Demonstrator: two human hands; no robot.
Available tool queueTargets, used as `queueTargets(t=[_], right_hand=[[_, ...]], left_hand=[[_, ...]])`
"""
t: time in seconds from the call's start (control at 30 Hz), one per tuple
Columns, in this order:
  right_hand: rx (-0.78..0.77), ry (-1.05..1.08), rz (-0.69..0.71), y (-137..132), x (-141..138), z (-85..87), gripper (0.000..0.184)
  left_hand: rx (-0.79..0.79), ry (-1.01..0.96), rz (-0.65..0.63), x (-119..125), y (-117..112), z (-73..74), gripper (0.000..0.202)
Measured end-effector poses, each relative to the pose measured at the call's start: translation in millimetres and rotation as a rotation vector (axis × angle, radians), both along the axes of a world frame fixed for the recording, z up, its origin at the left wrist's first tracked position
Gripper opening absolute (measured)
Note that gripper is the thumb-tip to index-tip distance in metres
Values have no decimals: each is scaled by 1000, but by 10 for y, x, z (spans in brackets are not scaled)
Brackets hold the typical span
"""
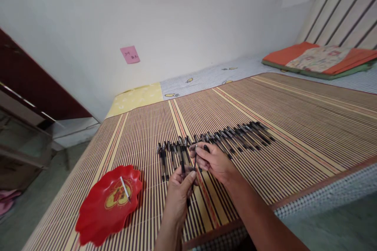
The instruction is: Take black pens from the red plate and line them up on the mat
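My left hand (pixel 180 184) is closed around a black pen (pixel 183 166), whose dark end shows below the fingers. My right hand (pixel 214 160) pinches the top of a thin dark rod (pixel 195 160) that looks like a pen refill; its lower end meets my left fingertips. A black piece like a pen cap (pixel 206 148) also sticks out of my right hand. Just beyond both hands, a long row of black capped pens (pixel 244 135) with clear barrels lies side by side on the striped bamboo mat (pixel 141 125).
A red scalloped plate (pixel 97 219) sits at the left, with a slim white refill (pixel 125 188) in it. Folded orange and floral cloth (pixel 321 59) lies at the far right. A pink note (pixel 130 54) is stuck on the white wall (pixel 188 19) behind the bed.
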State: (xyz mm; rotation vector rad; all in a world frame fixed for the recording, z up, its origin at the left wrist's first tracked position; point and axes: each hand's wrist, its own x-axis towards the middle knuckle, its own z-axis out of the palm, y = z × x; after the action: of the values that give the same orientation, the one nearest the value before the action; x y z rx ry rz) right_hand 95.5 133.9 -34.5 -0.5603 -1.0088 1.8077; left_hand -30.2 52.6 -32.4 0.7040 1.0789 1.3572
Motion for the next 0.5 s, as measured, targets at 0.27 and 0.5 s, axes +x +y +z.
queueTargets(t=[0.27, 0.5], right_hand=[[-15, -112, -90, -21, -95, -62, 30], [-33, -152, -184, -27, -147, -91, 34]], left_hand=[[21, -18, 12, 49, 15, 4, 36], [8, 358, 269, -342, 15, -96, 37]])
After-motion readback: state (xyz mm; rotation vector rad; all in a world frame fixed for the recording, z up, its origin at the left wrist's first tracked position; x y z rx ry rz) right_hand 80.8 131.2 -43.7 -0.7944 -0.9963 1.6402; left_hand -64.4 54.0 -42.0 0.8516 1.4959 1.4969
